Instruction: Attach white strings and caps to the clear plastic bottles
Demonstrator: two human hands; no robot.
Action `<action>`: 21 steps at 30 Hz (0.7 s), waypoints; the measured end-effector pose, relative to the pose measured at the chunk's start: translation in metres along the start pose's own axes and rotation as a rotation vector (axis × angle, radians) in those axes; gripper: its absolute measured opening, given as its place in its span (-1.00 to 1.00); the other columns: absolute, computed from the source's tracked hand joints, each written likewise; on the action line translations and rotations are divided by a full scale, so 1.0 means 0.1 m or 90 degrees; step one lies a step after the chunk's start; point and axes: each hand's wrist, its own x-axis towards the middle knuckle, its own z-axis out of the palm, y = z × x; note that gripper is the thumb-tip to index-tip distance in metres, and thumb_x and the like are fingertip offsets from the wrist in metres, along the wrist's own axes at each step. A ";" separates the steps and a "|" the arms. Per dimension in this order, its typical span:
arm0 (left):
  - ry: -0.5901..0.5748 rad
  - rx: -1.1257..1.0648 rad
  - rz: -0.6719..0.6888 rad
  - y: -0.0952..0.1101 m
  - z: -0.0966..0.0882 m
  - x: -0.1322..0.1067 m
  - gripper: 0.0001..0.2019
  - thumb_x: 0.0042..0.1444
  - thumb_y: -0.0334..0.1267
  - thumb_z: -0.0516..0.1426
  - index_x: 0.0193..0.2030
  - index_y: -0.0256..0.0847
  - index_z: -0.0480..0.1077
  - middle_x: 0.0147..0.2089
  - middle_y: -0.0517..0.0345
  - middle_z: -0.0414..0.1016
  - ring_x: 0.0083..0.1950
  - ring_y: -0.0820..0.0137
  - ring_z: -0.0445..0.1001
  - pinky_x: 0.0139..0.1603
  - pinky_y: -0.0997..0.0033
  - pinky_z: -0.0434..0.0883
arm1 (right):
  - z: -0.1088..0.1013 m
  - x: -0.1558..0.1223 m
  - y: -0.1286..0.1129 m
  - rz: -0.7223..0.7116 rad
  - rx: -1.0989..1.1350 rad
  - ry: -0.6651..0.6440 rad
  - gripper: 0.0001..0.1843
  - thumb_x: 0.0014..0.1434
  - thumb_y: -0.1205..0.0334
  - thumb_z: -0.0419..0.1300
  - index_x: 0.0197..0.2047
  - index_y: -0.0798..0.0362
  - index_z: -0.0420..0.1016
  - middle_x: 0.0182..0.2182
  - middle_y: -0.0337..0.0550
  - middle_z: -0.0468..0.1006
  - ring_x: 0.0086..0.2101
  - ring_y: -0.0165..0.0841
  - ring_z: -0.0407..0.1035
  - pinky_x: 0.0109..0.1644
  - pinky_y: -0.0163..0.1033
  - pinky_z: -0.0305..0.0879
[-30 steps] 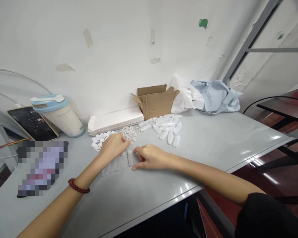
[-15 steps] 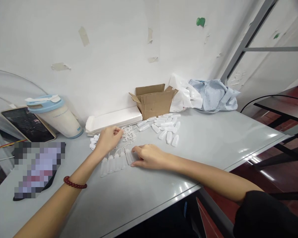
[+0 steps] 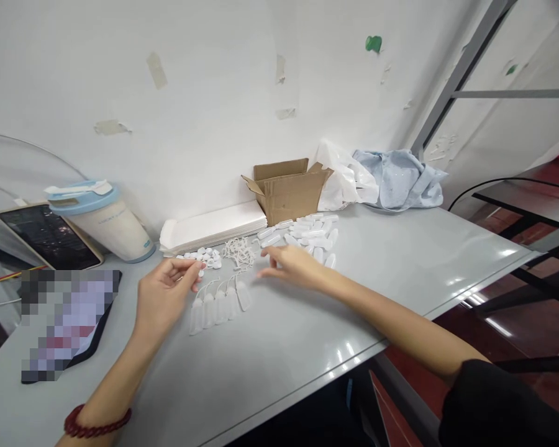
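We seem to be picking parts—left hand (image 3: 162,297) at the white caps (image 3: 209,256), its grip we cannot tell, right hand (image 3: 294,264) spread and empty near the loose plastic tubes (image 3: 313,233)—and next likely need to single one out, clear of the tabletop row of corded tubes (image 3: 220,308).

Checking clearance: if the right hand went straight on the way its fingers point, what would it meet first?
Most likely the tangle of white strings lying on the grey table. With one view, the height of the right hand is unclear, so it might pass above them.
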 end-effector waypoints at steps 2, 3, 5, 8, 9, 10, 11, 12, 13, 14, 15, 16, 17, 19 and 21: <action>0.033 -0.002 0.025 0.00 -0.01 -0.05 -0.81 -0.08 -0.14 0.24 -0.39 -0.20 0.45 -0.47 0.23 0.49 -0.50 0.45 0.42 -0.42 0.46 0.44 | -0.06 0.04 0.11 0.083 -0.117 0.042 -0.67 0.28 0.12 0.09 0.00 0.18 0.36 -0.17 0.03 0.52 -0.19 -0.21 0.42 -0.24 -0.24 0.22; 0.040 -0.001 0.038 0.00 -0.01 -0.08 -0.82 -0.07 -0.14 0.24 -0.38 -0.20 0.45 -0.44 0.23 0.50 -0.47 0.44 0.45 -0.40 0.45 0.46 | -0.09 0.06 0.16 0.117 -0.164 0.056 -0.71 0.28 0.18 0.09 -0.01 0.18 0.37 -0.13 0.07 0.50 -0.15 -0.19 0.41 -0.23 -0.23 0.23; 0.035 0.013 0.070 0.00 0.03 -0.13 -0.82 -0.01 -0.14 0.21 -0.33 -0.19 0.45 -0.35 0.20 0.54 -0.39 0.41 0.51 -0.31 0.42 0.51 | -0.14 0.07 0.24 0.161 -0.210 0.066 -0.73 0.26 0.24 0.10 -0.01 0.18 0.37 -0.07 0.11 0.46 -0.06 -0.12 0.36 -0.21 -0.21 0.25; 0.009 0.079 0.166 -0.03 0.09 -0.20 -0.84 0.09 -0.17 0.16 -0.25 -0.18 0.47 -0.23 0.16 0.57 -0.27 0.37 0.56 -0.17 0.36 0.54 | -0.16 0.07 0.30 0.189 -0.224 0.063 -0.71 0.24 0.26 0.12 -0.01 0.21 0.38 -0.06 0.17 0.44 -0.02 -0.05 0.33 -0.22 -0.18 0.28; 0.004 0.104 0.210 -0.04 0.11 -0.22 -0.84 0.11 -0.18 0.14 -0.23 -0.18 0.47 -0.22 0.15 0.57 -0.25 0.37 0.56 -0.14 0.35 0.55 | -0.15 0.07 0.30 0.195 -0.227 0.059 -0.71 0.23 0.25 0.12 -0.02 0.22 0.38 -0.06 0.19 0.44 -0.03 -0.04 0.33 -0.22 -0.17 0.29; 0.001 0.125 0.255 -0.05 0.13 -0.24 -0.85 0.13 -0.20 0.12 -0.22 -0.18 0.47 -0.21 0.14 0.58 -0.24 0.37 0.56 -0.14 0.34 0.55 | -0.15 0.07 0.30 0.199 -0.230 0.054 -0.72 0.22 0.26 0.13 -0.03 0.22 0.39 -0.07 0.21 0.44 -0.03 -0.02 0.33 -0.22 -0.16 0.29; -0.001 0.140 0.297 -0.06 0.15 -0.26 -0.85 0.15 -0.22 0.11 -0.22 -0.19 0.47 -0.22 0.13 0.58 -0.24 0.37 0.56 -0.14 0.34 0.55 | -0.14 0.07 0.30 0.202 -0.233 0.048 -0.72 0.21 0.27 0.13 -0.04 0.22 0.40 -0.08 0.22 0.44 -0.03 -0.01 0.33 -0.22 -0.15 0.30; -0.001 0.150 0.334 -0.06 0.16 -0.27 -0.85 0.16 -0.24 0.10 -0.22 -0.20 0.47 -0.22 0.13 0.58 -0.24 0.38 0.56 -0.14 0.35 0.56 | -0.13 0.07 0.29 0.205 -0.235 0.042 -0.73 0.21 0.27 0.13 -0.05 0.22 0.40 -0.08 0.24 0.45 -0.03 0.00 0.32 -0.22 -0.15 0.30; 0.000 0.156 0.362 -0.06 0.17 -0.29 -0.85 0.17 -0.26 0.10 -0.23 -0.21 0.47 -0.23 0.12 0.58 -0.24 0.38 0.56 -0.15 0.36 0.56 | -0.12 0.07 0.29 0.208 -0.235 0.037 -0.74 0.21 0.28 0.13 -0.05 0.22 0.40 -0.09 0.25 0.45 -0.03 0.01 0.32 -0.21 -0.14 0.30; -0.001 0.159 0.382 -0.06 0.18 -0.29 -0.86 0.18 -0.28 0.10 -0.23 -0.23 0.48 -0.24 0.11 0.58 -0.24 0.39 0.55 -0.15 0.37 0.56 | -0.12 0.07 0.28 0.211 -0.234 0.031 -0.75 0.21 0.29 0.12 -0.06 0.23 0.40 -0.11 0.26 0.46 -0.03 0.02 0.32 -0.21 -0.13 0.30; -0.003 0.161 0.393 -0.05 0.18 -0.30 -0.86 0.18 -0.29 0.10 -0.24 -0.24 0.48 -0.25 0.10 0.58 -0.25 0.39 0.55 -0.16 0.38 0.56 | -0.12 0.07 0.28 0.214 -0.231 0.025 -0.75 0.21 0.30 0.12 -0.06 0.23 0.40 -0.13 0.26 0.48 -0.04 0.02 0.33 -0.21 -0.13 0.29; -0.009 0.159 0.396 -0.05 0.19 -0.31 -0.86 0.18 -0.30 0.10 -0.25 -0.25 0.48 -0.25 0.10 0.58 -0.26 0.40 0.55 -0.17 0.40 0.55 | -0.12 0.07 0.28 0.216 -0.227 0.021 -0.75 0.21 0.30 0.12 -0.06 0.22 0.39 -0.15 0.25 0.49 -0.05 0.01 0.35 -0.21 -0.13 0.29; -0.017 0.155 0.392 -0.05 0.19 -0.31 -0.87 0.18 -0.31 0.10 -0.25 -0.25 0.48 -0.25 0.10 0.58 -0.27 0.41 0.55 -0.17 0.41 0.55 | -0.12 0.07 0.28 0.217 -0.222 0.017 -0.75 0.21 0.31 0.12 -0.05 0.22 0.39 -0.16 0.24 0.50 -0.07 0.00 0.36 -0.21 -0.14 0.29; -0.035 0.137 0.372 -0.05 0.20 -0.33 -0.87 0.17 -0.31 0.11 -0.26 -0.25 0.48 -0.25 0.11 0.57 -0.28 0.43 0.54 -0.17 0.42 0.55 | -0.12 0.07 0.27 0.217 -0.208 0.019 -0.73 0.21 0.32 0.11 -0.02 0.22 0.38 -0.14 0.22 0.51 -0.10 -0.03 0.39 -0.21 -0.15 0.29; -0.050 0.104 0.339 -0.04 0.22 -0.34 -0.88 0.16 -0.30 0.12 -0.27 -0.23 0.48 -0.26 0.13 0.57 -0.27 0.42 0.53 -0.15 0.41 0.55 | -0.11 0.06 0.25 0.214 -0.198 0.030 -0.71 0.22 0.33 0.08 0.01 0.22 0.36 -0.10 0.20 0.49 -0.10 -0.07 0.40 -0.20 -0.16 0.28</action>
